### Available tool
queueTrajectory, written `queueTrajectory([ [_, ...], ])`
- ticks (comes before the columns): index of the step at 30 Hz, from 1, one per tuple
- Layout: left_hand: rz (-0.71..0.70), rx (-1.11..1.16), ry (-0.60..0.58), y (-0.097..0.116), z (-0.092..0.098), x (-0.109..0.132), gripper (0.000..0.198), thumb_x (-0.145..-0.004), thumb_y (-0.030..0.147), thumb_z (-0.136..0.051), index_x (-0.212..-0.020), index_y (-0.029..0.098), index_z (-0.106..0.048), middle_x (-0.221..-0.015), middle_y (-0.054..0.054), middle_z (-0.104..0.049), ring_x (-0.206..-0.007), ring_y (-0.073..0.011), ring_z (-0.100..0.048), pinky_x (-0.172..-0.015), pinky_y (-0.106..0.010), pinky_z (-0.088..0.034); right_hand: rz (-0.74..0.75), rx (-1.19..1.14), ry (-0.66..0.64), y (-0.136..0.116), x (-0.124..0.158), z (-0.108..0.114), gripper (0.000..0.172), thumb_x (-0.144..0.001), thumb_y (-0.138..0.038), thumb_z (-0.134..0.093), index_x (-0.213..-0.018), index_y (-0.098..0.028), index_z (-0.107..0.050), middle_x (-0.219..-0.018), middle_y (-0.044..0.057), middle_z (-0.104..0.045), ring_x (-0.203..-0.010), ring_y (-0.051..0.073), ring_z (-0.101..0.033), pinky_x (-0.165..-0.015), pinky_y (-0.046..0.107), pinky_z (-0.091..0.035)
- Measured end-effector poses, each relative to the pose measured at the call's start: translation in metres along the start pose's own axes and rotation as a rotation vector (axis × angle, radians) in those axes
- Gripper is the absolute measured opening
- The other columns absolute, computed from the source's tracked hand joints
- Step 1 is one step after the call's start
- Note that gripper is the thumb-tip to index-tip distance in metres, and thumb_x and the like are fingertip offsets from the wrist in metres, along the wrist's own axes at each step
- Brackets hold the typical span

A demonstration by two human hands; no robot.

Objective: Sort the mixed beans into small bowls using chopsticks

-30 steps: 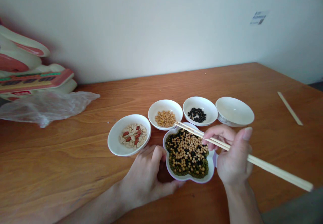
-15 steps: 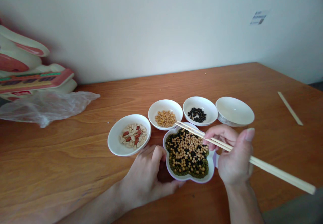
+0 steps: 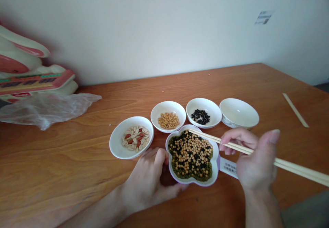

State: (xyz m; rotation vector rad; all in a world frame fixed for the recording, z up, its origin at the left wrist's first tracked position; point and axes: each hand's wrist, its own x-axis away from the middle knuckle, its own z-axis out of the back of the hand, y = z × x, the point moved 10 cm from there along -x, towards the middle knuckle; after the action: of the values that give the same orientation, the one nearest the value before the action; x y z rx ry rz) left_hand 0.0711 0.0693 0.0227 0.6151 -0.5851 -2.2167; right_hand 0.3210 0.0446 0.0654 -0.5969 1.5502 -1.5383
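My left hand [image 3: 146, 181] grips the left side of a flower-shaped bowl [image 3: 215, 156], white inside with a purple edge. Yellow soybeans [image 3: 194, 147], black beans and small green beans fill it. Pinched in my right hand [image 3: 254, 157] is a pair of wooden chopsticks [image 3: 299, 168]. Their tips are over the far part of this bowl; whether they hold a bean is too small to tell. Just behind stand a white bowl of soybeans [image 3: 169, 105] and a white bowl of black beans [image 3: 203, 104]. Peanuts lie in another white bowl [image 3: 115, 137] beyond my left hand.
A white bowl [image 3: 239, 113] with nothing visible inside stands at the right of the row. Farther right lies a flat wooden strip [image 3: 295, 110]. A printed label [image 3: 228, 167] shows beside my right hand. A clear plastic bag [image 3: 51, 110] and a rabbit-like toy [image 3: 38, 75] are at left.
My right hand has moved right and slightly down, drawing the chopstick tips from the soybean bowl's edge to over the flower-shaped bowl. The printed label has come into view. My left hand has stayed put.
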Motion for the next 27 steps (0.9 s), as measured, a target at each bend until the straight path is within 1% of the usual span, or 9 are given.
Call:
queueTrajectory([
  [6,-0.019,-0.009,0.018,0.003,0.002,-0.001,0.052,-0.078,0.050,-0.091,-0.097,0.027,-0.048,-0.090,-0.001,-0.075,-0.075,-0.0240,-0.074,-0.064,-0.035,-0.056,-0.044,0.096,-0.183,0.017,-0.001,-0.006,0.100,-0.091,-0.097,-0.011,-0.062,-0.021,-0.070,-0.054,0.007,-0.062,-0.051,0.016,-0.053,-0.045,0.028,-0.042],
  [10,0.008,-0.002,-0.017,0.002,-0.001,-0.002,0.051,-0.078,0.048,-0.091,-0.097,0.027,-0.048,-0.090,-0.001,-0.075,-0.076,-0.0242,-0.074,-0.064,-0.035,-0.056,-0.078,0.126,-0.215,0.023,0.002,-0.004,0.099,-0.096,-0.091,-0.006,-0.066,-0.022,-0.070,-0.057,0.006,-0.061,-0.055,0.016,-0.053,-0.048,0.029,-0.041],
  [15,0.006,-0.002,-0.013,0.001,0.000,-0.001,0.053,-0.077,0.049,-0.092,-0.097,0.027,-0.048,-0.091,-0.002,-0.075,-0.077,-0.0250,-0.075,-0.066,-0.036,-0.057,-0.014,0.147,-0.269,0.022,0.001,-0.008,0.098,-0.097,-0.090,-0.007,-0.066,-0.021,-0.070,-0.056,0.006,-0.061,-0.051,0.016,-0.053,-0.046,0.029,-0.041],
  [19,0.003,0.005,-0.018,0.001,0.000,-0.001,0.052,-0.078,0.049,-0.091,-0.097,0.027,-0.048,-0.091,-0.002,-0.076,-0.076,-0.0247,-0.075,-0.063,-0.035,-0.056,0.010,0.160,-0.252,0.021,-0.001,-0.009,0.094,-0.102,-0.085,-0.010,-0.067,-0.021,-0.070,-0.057,0.006,-0.062,-0.052,0.015,-0.052,-0.046,0.027,-0.041],
  [22,-0.006,0.006,-0.011,0.002,0.000,-0.001,0.053,-0.077,0.049,-0.091,-0.097,0.027,-0.048,-0.090,-0.002,-0.076,-0.075,-0.0246,-0.075,-0.061,-0.034,-0.055,0.050,0.166,-0.249,0.016,-0.002,-0.009,0.093,-0.104,-0.082,-0.013,-0.066,-0.021,-0.071,-0.055,0.006,-0.063,-0.049,0.015,-0.053,-0.043,0.026,-0.041],
  [27,-0.004,0.002,-0.002,0.002,0.000,-0.001,0.053,-0.077,0.048,-0.092,-0.097,0.027,-0.048,-0.091,-0.002,-0.075,-0.076,-0.0246,-0.074,-0.064,-0.035,-0.056,0.084,0.179,-0.209,0.012,-0.003,-0.006,0.094,-0.106,-0.079,-0.013,-0.063,-0.020,-0.072,-0.051,0.006,-0.061,-0.047,0.014,-0.054,-0.042,0.025,-0.042],
])
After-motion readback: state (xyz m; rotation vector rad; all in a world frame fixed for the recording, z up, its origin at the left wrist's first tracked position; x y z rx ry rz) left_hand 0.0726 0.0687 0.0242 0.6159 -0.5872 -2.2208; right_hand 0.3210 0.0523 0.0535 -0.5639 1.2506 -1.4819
